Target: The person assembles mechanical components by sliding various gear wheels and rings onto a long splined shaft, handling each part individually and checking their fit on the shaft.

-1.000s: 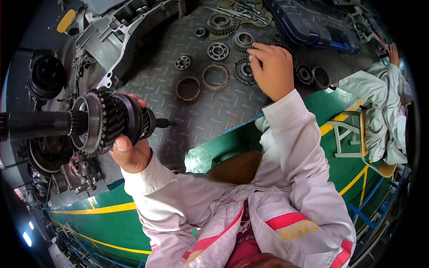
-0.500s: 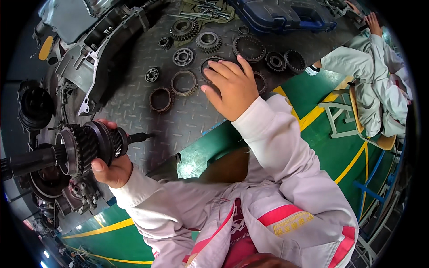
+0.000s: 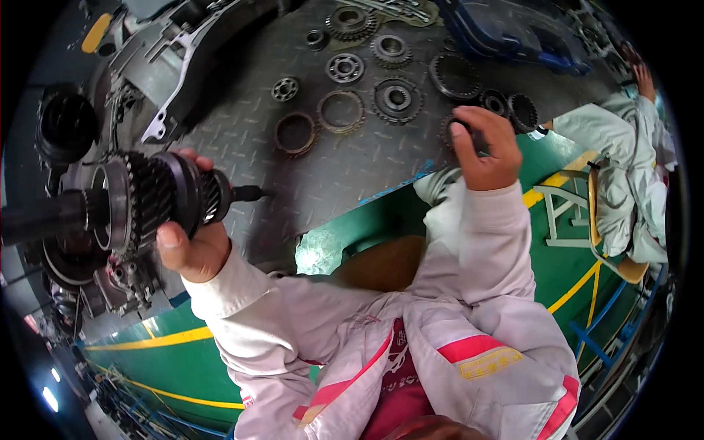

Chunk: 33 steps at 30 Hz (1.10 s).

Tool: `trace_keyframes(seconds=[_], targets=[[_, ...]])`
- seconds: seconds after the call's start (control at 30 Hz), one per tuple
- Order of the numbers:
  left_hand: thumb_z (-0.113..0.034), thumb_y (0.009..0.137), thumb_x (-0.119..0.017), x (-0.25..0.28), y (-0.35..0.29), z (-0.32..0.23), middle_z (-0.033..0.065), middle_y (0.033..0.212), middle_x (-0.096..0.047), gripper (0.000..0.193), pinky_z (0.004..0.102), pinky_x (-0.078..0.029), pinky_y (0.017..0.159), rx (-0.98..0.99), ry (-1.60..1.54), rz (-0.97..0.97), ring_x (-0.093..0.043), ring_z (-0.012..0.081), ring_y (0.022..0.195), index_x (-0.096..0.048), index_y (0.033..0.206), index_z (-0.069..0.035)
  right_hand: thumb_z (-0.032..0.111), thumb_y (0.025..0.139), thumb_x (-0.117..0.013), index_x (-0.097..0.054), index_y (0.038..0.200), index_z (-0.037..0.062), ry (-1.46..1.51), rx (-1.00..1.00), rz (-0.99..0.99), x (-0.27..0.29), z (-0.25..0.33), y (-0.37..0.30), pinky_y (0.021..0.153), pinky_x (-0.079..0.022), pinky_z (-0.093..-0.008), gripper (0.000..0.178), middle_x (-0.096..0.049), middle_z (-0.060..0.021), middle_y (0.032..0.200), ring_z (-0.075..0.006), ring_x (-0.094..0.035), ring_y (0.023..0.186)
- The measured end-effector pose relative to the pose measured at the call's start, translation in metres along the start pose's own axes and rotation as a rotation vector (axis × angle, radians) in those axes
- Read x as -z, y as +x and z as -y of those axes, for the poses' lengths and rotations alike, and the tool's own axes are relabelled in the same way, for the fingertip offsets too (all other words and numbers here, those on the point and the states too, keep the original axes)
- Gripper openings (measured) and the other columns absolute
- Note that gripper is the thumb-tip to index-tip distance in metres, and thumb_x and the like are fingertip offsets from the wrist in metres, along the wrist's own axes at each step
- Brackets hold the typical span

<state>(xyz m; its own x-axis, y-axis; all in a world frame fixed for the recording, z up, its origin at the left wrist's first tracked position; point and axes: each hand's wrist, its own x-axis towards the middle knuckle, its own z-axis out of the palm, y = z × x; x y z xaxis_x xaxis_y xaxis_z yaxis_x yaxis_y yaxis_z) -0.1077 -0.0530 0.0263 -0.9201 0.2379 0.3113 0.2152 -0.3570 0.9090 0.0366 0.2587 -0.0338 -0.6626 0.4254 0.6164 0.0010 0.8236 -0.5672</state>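
Note:
My left hand [image 3: 196, 246] is closed around a gear shaft [image 3: 150, 194], a dark transmission shaft stacked with helical gears and a synchronizer sleeve, lying level over the table's left side. Near the table's front edge, my right hand [image 3: 490, 150] curls thumb and fingers around a small dark toothed ring [image 3: 448, 133], which they mostly cover. Left of that hand lie a wide gear with a hub [image 3: 397, 100], a brass-toned synchronizer ring [image 3: 341, 111] and a darker ring [image 3: 296, 133]. Behind it are a large toothed ring [image 3: 455, 75] and two smaller toothed parts [image 3: 523, 112].
Bearings [image 3: 345, 67] and gears [image 3: 352, 23] are spread over the steel tread-plate table [image 3: 352, 161]. A cast housing [image 3: 158, 88] stands at the left, a blue case [image 3: 506, 40] at the back. Another person [image 3: 623, 161] sits at the right beside a chair [image 3: 568, 213].
My right hand has moved right, from above the wide gear to the small toothed ring, and its fingers have curled. My left hand still holds the gear shaft. The view has shifted.

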Motion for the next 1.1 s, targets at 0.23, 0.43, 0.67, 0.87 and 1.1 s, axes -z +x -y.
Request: trace_keyframes(seconds=[0.23, 0.43, 0.67, 0.87, 1.1], targets=[[-0.051, 0.073, -0.072, -0.002, 0.002, -0.002, 0.0208, 0.121, -0.054, 0.084, 0.0441, -0.055, 0.075, -0.008, 0.013, -0.029, -0.057, 0.033, 0.106, -0.039, 0.137, -0.008, 0.015, 0.07, -0.078, -0.067, 0.105, 0.0047, -0.174, -0.032, 0.074, 0.006, -0.012, -0.011, 0.089, -0.046, -0.0368, 0.038, -0.064, -0.012, 0.111, -0.0309, -0.058, 0.102], [-0.043, 0.066, -0.082, -0.01, 0.004, -0.005, 0.0198, 0.111, -0.061, 0.082, 0.0378, -0.055, 0.082, -0.039, -0.079, -0.077, -0.065, 0.0294, 0.096, -0.047, 0.128, -0.001, 0.018, 0.067, -0.079, -0.065, 0.11, 0.0057, -0.208, 0.047, 0.172, 0.0, -0.021, -0.01, 0.09, -0.046, -0.038, 0.046, -0.064, -0.0132, 0.109, -0.0315, -0.059, 0.1], [-0.044, 0.069, -0.078, 0.0, 0.007, 0.004, 0.0187, 0.113, -0.061, 0.079, 0.0397, -0.054, 0.08, -0.102, 0.047, -0.066, -0.064, 0.0292, 0.097, -0.047, 0.127, 0.0, 0.011, 0.069, -0.078, -0.064, 0.113, 0.0035, -0.033, -0.091, 0.095, -0.001, -0.002, -0.01, 0.087, -0.048, -0.0337, 0.047, -0.064, -0.0136, 0.107, -0.0279, -0.061, 0.097], [-0.041, 0.065, -0.082, -0.015, 0.011, -0.007, 0.0123, 0.101, -0.063, 0.078, 0.0314, -0.051, 0.078, -0.105, -0.011, -0.055, -0.063, 0.0206, 0.087, -0.049, 0.122, 0.001, 0.007, 0.071, -0.077, -0.06, 0.12, 0.0004, 0.109, -0.151, 0.083, -0.012, -0.001, -0.011, 0.091, -0.047, -0.0312, 0.053, -0.06, -0.0125, 0.114, -0.0221, -0.061, 0.1], [-0.017, 0.065, -0.084, -0.02, 0.004, -0.012, 0.0088, 0.112, -0.058, 0.075, 0.0327, -0.046, 0.091, -0.084, -0.137, -0.039, -0.058, 0.017, 0.101, -0.043, 0.125, -0.002, 0.007, 0.071, -0.076, -0.059, 0.12, 0.0004, 0.169, -0.141, 0.155, -0.018, 0.012, -0.013, 0.092, -0.046, -0.0316, 0.053, -0.058, -0.0125, 0.116, -0.0223, -0.06, 0.102]])
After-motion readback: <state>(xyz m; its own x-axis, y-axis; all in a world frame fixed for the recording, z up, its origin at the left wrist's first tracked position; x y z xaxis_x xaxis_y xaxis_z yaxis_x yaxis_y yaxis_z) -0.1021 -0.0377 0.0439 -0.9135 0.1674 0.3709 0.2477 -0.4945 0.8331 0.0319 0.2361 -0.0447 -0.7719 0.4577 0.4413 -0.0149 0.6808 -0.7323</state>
